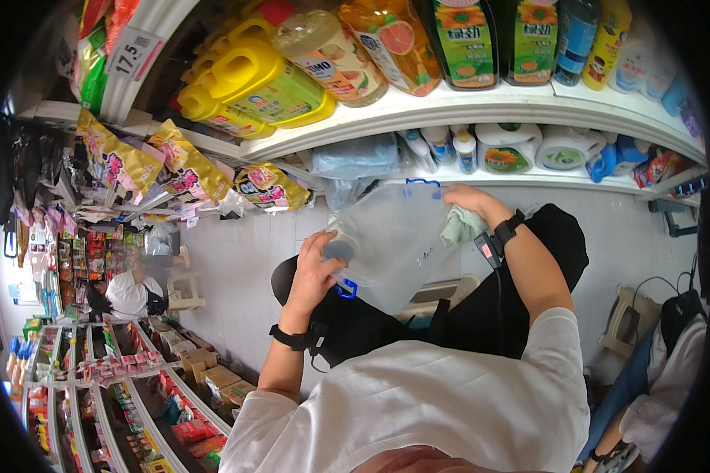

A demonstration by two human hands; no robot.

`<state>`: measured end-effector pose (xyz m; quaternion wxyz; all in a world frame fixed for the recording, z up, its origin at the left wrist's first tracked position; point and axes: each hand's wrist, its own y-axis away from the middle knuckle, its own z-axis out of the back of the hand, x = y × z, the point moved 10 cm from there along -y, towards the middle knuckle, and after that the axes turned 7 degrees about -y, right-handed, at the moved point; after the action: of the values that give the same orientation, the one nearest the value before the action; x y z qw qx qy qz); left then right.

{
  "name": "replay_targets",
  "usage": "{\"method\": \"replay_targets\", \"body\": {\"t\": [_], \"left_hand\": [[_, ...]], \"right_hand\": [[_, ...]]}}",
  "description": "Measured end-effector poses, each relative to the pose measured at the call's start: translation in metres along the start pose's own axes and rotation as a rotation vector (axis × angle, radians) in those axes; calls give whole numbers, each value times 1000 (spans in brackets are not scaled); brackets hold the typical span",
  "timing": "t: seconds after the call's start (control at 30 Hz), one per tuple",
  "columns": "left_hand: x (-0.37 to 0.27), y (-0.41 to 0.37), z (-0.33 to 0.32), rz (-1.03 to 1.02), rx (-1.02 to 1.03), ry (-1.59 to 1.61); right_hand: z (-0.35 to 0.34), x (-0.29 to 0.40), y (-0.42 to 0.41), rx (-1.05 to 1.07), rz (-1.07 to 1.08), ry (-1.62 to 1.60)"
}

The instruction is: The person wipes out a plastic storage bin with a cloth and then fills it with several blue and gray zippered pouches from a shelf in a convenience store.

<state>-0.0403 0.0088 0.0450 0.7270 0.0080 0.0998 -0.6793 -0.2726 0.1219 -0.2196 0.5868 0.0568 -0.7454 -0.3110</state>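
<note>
A translucent plastic container (pixel 402 248) with blue clips or handles (pixel 347 288) is tilted above my lap, between my hands. My left hand (pixel 316 269) grips its left end, fingers around a round whitish part with a grey-blue face (pixel 338 250). Whether that part belongs to the container or is a separate thing, I cannot tell. At the container's upper right edge is my right hand (pixel 472 201), its fingers partly hidden. A pale green cloth (pixel 462 226) hangs just below it, seemingly held in the same hand.
Ahead, a white shelf (pixel 449 106) carries detergent bottles, including a yellow jug (pixel 272 88). Bottles and a bluish plastic-wrapped pack (pixel 355 155) fill the lower shelf. Gold packets (pixel 272 186) hang at left. A person (pixel 131 292) sits farther off; another person's arm (pixel 609 440) shows lower right.
</note>
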Motion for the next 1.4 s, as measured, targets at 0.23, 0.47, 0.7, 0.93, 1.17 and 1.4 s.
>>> {"method": "replay_targets", "body": {"t": [0.23,0.47,0.7,0.93,1.17,1.4], "left_hand": [[58,40,-49,316,-88,138],[92,106,-144,1190,-107,1385],[97,127,-217,1233,109,1474],[44,104,-230,1204,347,1743],[59,93,-220,1190,228,1576],[64,73,-214,1039,178,1438]], "right_hand": [[20,-12,0,-293,92,-12],[14,8,28,-448,244,213],[23,-6,37,-497,291,259],[36,-13,55,-481,380,231],[71,-4,84,-279,-41,479],[64,53,93,-527,428,-544]]}}
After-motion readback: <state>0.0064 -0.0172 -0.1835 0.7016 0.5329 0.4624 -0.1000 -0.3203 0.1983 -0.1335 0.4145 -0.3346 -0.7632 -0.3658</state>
